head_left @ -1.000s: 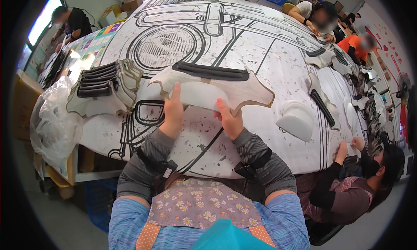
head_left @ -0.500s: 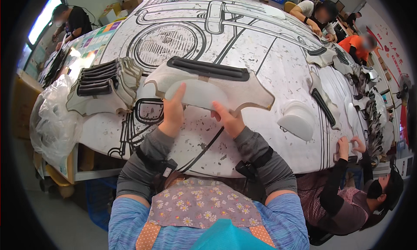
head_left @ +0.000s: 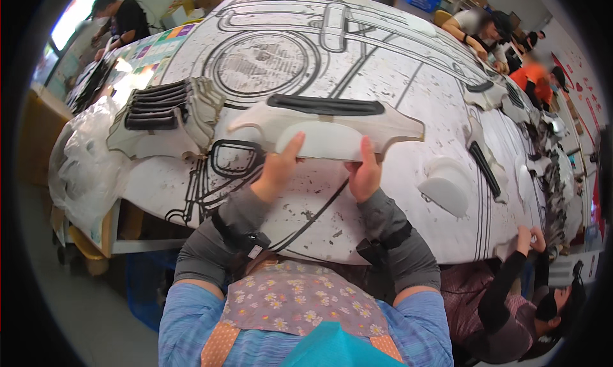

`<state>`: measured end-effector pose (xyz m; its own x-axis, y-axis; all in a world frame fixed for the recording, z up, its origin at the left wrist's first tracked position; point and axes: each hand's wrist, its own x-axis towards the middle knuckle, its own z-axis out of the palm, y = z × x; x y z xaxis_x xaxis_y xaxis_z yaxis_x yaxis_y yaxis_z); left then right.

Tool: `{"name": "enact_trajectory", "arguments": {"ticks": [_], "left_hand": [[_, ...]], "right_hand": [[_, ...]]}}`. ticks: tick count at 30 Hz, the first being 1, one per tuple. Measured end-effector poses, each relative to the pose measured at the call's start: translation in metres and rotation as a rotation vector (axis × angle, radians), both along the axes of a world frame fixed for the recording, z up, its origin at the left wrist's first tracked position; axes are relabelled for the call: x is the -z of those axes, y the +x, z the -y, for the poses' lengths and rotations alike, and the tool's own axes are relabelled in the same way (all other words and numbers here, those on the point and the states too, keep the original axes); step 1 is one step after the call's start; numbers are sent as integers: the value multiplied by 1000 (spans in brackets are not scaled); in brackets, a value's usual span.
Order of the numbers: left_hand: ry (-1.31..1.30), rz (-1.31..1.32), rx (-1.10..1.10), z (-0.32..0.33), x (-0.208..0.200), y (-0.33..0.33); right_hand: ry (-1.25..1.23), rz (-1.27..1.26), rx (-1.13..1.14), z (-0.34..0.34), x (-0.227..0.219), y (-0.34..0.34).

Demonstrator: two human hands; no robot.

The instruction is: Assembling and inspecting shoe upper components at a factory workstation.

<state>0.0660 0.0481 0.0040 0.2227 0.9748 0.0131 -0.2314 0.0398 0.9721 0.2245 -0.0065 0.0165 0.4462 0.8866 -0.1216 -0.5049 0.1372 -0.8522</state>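
Observation:
In front of me is a beige, fabric-like shaped panel (head_left: pixel 401 128) with a black padded strip (head_left: pixel 324 105) along its far edge. A white half-moon sheet (head_left: pixel 322 140) lies over its near middle, straight side toward me. My left hand (head_left: pixel 278 173) is closed on the left end of that sheet, thumb on top. At the right end, my right hand (head_left: pixel 366 175) pinches sheet and panel edge together, its thumb upright on the white surface. The fingers under the panel are mostly hidden.
A stack of similar panels (head_left: pixel 152 119) stands at the left beside a clear plastic bag (head_left: pixel 86 169). White half-moon sheets (head_left: pixel 447 191) are piled to the right, near another panel (head_left: pixel 485 163). A co-worker (head_left: pixel 511 303) sits close on my right. The table cover (head_left: pixel 306 220) has black line drawings.
My right thumb has come up onto the sheet's right end. The white sheet now sits straighter along the panel's near edge. The whole view has shifted slightly.

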Motion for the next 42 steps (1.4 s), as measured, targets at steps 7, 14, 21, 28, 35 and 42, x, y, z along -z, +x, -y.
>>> {"name": "enact_trajectory", "arguments": {"ticks": [7, 14, 21, 28, 35, 42], "left_hand": [[378, -153, -142, 1, 29, 6], [62, 2, -3, 19, 8, 13], [336, -79, 12, 26, 4, 15], [259, -62, -33, 20, 7, 18], [566, -815, -22, 19, -14, 5], [184, -32, 21, 16, -2, 12]], "right_hand": [[-126, 304, 7, 5, 6, 4], [172, 47, -119, 6, 22, 11], [22, 366, -1, 4, 24, 12], [-11, 446, -65, 7, 25, 13], [-11, 1353, 140, 6, 10, -10], [-13, 503, -242, 13, -8, -17]]}}
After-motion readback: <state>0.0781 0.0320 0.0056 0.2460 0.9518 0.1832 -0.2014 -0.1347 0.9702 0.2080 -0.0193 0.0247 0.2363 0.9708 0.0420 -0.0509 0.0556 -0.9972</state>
